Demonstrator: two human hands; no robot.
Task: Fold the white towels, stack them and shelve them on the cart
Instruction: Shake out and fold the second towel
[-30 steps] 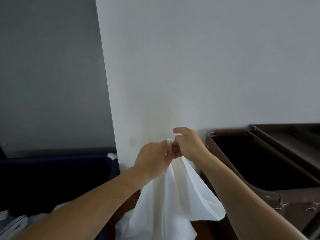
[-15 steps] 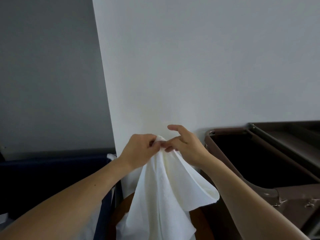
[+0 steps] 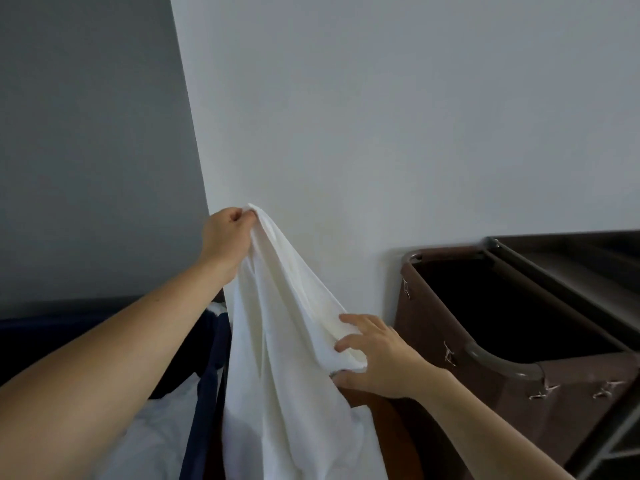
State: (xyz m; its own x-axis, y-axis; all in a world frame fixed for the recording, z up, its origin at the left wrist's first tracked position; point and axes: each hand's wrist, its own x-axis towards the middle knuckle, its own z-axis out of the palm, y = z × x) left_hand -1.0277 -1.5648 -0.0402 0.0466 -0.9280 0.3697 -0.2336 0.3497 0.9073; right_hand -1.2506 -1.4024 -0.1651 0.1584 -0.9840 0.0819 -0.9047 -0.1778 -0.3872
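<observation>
While the brown fabric bin (image 3: pixel 426 327) at 3 o'clock gapes open, its inside is too dark to tell contents. Its rim is a rounded grey tube w/ small metal clips on the cloth wall. The navy bin (image 3: pixel 211 368) at 7 o'clock holds crumpled white linen (image 3: pixel 152 431). The cart (image 3: pixel 568 261) sits at 2–3 o'clock, right behind the brown bin; only its dark top tray shows.

L arm reaches up from 8 o'clock. The left hand (image 3: pixel 227 237) is curled, thumb + fingertips pinching the top corner of the white towel (image 3: pixel 277 341) near frame centre. R arm comes in from 5 o'clock. The right hand (image 3: pixel 379 358) is lower, fingers spread apart over a bunched fold and thumb under it, nipping that fold.

Towel is held in air btwn navy and brown bins, draping in long soft creases from 10 o'clock down past the bottom edge. Thin, matte weave. A plain pale wall (image 3: pixel 381 116) stands behind.
</observation>
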